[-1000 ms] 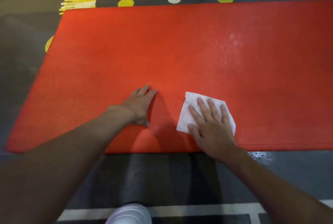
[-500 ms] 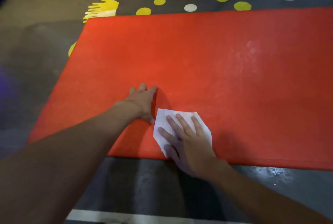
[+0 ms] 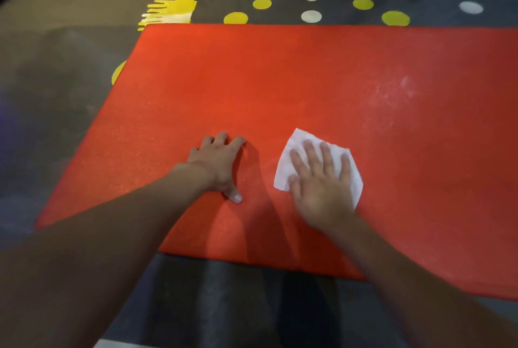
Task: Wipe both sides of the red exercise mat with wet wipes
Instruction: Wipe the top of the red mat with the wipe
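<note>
The red exercise mat (image 3: 308, 89) lies flat on a dark floor (image 3: 56, 101). Its far edge runs straight across the upper part of the view and its left edge slants down toward the near-left corner. Its near edge crosses in front of the person, partly covered by the left forearm, and the right end runs out of frame. On the near half of the mat, a little right of centre, a white wet wipe (image 3: 293, 146) lies spread flat, well inside the near edge. The right hand (image 3: 322, 185) presses down on it with fingers straight and slightly spread, so the wipe's corners show beyond the fingertips and on both sides. The left hand (image 3: 218, 162) rests palm-down on the bare mat just to the wipe's left, apart from it, with fingers loosely extended and the thumb tip on the surface. Broad red surface lies open beyond both hands toward the far edge and out to the right, where a pale, dusty smudge (image 3: 392, 92) marks the mat. Open mat also stretches left to the slanted edge. Past the far edge the floor carries white and yellow dots (image 3: 311, 16) and a yellow handprint shape (image 3: 171, 8) close to the far-left corner. One yellow dot (image 3: 117, 73) is partly tucked under the left edge.
</note>
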A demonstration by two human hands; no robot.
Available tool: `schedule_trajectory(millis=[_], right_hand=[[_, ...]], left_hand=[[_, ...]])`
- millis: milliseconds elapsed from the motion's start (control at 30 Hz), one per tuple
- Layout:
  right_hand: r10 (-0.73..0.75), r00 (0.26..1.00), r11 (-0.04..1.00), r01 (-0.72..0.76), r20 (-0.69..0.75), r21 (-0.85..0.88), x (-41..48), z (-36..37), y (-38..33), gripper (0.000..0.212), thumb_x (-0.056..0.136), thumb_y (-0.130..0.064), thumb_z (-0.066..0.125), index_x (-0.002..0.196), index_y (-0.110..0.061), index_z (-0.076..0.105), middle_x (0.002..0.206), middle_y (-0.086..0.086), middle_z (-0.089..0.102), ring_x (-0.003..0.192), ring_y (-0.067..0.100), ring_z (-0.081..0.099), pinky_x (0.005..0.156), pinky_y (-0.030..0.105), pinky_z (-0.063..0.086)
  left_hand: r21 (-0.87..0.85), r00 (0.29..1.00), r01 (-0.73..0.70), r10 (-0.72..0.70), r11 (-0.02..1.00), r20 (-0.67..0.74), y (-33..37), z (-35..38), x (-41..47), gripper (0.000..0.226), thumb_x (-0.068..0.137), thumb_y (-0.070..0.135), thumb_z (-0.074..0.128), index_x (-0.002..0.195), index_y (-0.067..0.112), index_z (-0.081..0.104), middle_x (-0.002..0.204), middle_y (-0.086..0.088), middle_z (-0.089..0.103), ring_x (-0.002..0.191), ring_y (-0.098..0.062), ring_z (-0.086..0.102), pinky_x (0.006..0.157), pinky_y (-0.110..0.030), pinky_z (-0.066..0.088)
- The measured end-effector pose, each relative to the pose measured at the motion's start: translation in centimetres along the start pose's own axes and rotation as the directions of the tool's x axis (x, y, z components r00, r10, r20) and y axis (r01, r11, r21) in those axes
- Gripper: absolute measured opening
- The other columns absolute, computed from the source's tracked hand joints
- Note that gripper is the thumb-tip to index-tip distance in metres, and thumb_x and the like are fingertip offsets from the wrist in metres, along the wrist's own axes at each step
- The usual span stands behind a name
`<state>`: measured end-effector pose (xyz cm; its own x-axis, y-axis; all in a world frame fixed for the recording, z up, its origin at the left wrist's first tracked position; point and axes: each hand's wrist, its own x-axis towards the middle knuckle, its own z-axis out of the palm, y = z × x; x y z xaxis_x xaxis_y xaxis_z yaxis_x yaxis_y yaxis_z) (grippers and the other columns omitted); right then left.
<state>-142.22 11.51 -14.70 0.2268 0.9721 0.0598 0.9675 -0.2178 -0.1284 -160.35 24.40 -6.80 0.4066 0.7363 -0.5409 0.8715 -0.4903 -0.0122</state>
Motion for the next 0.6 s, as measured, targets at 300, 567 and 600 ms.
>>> schedule_trajectory(millis=[300, 567, 600], right_hand=[[-0.003, 1.000, 1.000, 0.003, -0.003, 0.000, 3.5, 0.5, 1.0, 0.059, 0.094, -0.045, 0.027, 0.149, -0.028, 0.041, 0.160, 0.005, 0.031, 0.148, 0.030, 0.025, 0.117, 0.058, 0.008], [-0.166, 0.985, 0.986, 0.167, 0.050, -0.010, 6.6, 0.1, 3.1, 0.064, 0.093, -0.051, 0.018, 0.152, -0.030, 0.035, 0.161, 0.002, 0.027, 0.150, 0.027, 0.021, 0.119, 0.055, 0.007], [-0.031, 0.999, 0.999, 0.032, 0.035, -0.027, 6.8, 0.4, 2.2, 0.066, 0.093, -0.049, 0.015, 0.153, -0.029, 0.034, 0.162, 0.003, 0.025, 0.150, 0.028, 0.019, 0.119, 0.057, 0.004]], left_hand=[[0.028, 0.999, 0.019, -0.018, 0.999, -0.033, -0.1, -1.3, 2.1, 0.124, 0.057, 0.052, 0.089, 0.152, 0.036, 0.010, 0.142, -0.010, 0.029, 0.132, -0.039, 0.031, 0.103, -0.053, 0.040], [-0.072, 0.999, 0.016, -0.013, 0.997, 0.043, -0.9, -2.1, 4.5, 0.130, 0.053, 0.055, 0.089, 0.156, 0.033, 0.013, 0.161, -0.020, 0.008, 0.148, -0.041, 0.011, 0.118, -0.050, 0.023], [-0.097, 1.000, 0.024, -0.022, 0.995, 0.016, -0.9, -2.5, 4.9, 0.119, 0.054, 0.059, 0.087, 0.152, 0.035, 0.025, 0.156, -0.018, 0.025, 0.144, -0.040, 0.023, 0.116, -0.050, 0.027]])
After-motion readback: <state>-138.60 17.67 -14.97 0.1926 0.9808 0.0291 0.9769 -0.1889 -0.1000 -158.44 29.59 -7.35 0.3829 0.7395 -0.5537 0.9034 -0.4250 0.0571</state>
